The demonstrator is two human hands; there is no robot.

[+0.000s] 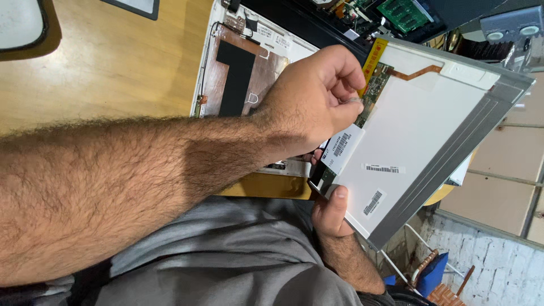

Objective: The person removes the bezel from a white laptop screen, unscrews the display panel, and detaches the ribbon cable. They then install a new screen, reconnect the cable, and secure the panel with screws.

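A laptop screen panel (430, 124) is held tilted with its white back up, edged by a grey metal frame and bearing barcode labels. My left hand (311, 99) reaches across from the left and pinches a small tab at the panel's green circuit strip (375, 90), beside a yellow tape strip (374, 54). What exactly sits between the fingertips is too small to tell. My right hand (333, 212) comes up from below and grips the panel's near edge, thumb pressed on the white back. An orange flex cable (416, 72) runs along the panel's top.
Under the panel lies a white laptop lid shell (238, 73) lined with copper foil and a black patch. The open laptop base with a green board (402, 14) is behind it. All rests on a wooden table (113, 68). A tiled floor (498, 187) shows at right.
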